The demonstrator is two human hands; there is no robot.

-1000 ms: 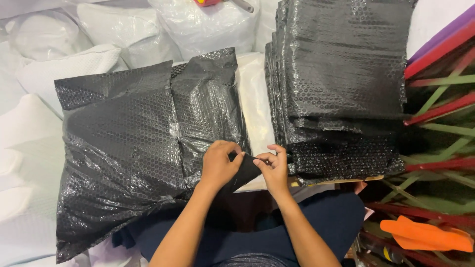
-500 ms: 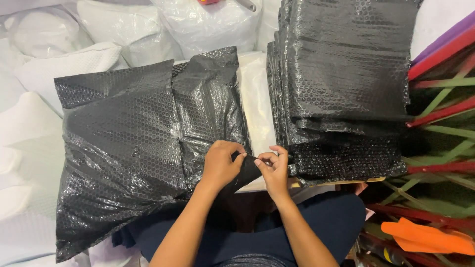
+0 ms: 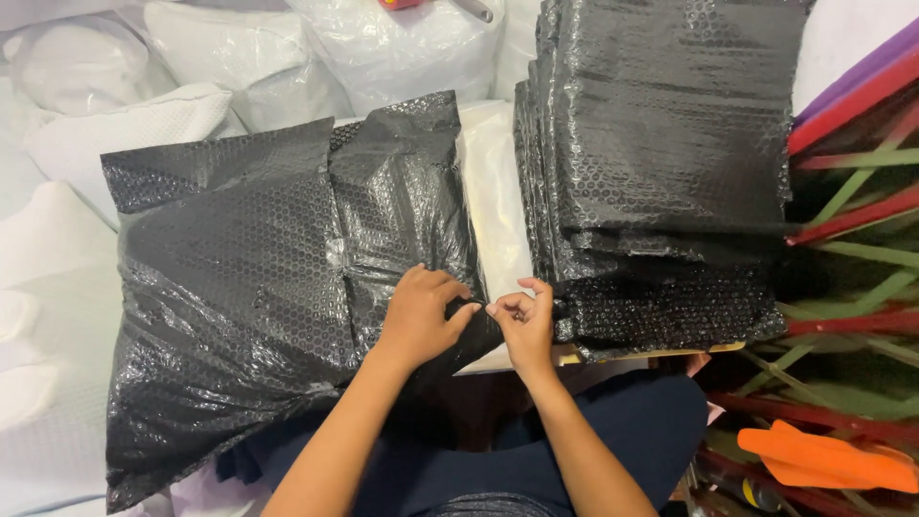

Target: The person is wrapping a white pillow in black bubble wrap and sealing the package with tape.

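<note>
On the lap, at centre | black bubble-wrap parcel (image 3: 287,287) lies wrapped, its lower right corner unsealed | left hand (image 3: 418,316) curled, pinching that flap | right hand (image 3: 522,321) pinched on something small (tape, perhaps; cannot tell) | stack of finished black parcels (image 3: 670,163) just right | white bags (image 3: 191,77) behind.

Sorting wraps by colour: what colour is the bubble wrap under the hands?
Black bubble wrap, clearest in the head view.

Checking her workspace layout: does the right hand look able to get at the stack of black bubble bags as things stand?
Probably yes: the right hand sits just beside the stack of black bubble bags, with nothing between them.
</note>
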